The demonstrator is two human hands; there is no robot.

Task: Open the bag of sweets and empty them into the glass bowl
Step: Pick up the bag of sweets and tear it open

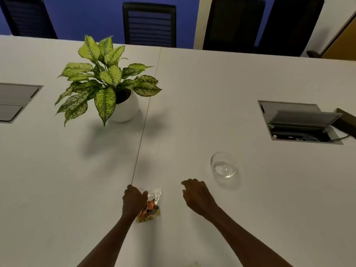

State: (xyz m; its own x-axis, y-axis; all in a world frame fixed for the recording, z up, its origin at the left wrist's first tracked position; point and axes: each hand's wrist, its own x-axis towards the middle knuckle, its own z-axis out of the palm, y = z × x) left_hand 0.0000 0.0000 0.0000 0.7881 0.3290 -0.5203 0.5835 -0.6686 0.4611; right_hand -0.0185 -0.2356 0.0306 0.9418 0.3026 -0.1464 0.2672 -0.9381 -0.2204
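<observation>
Bare table (192,112) lies between the bag of sweets (152,206) and glass bowl (223,167); a potted plant (107,83) stands toward the far edge.

table (192,112): matt, smooth white laminate. glass bowl (223,164) on it: clear, glossy. bag of sweets (153,204) near bowl: transparent, crinkled plastic.

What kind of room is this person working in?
Most likely an office meeting room: a long white table with built-in cable hatches, black office chairs lined along the far side, and a potted plant as decoration.
</observation>
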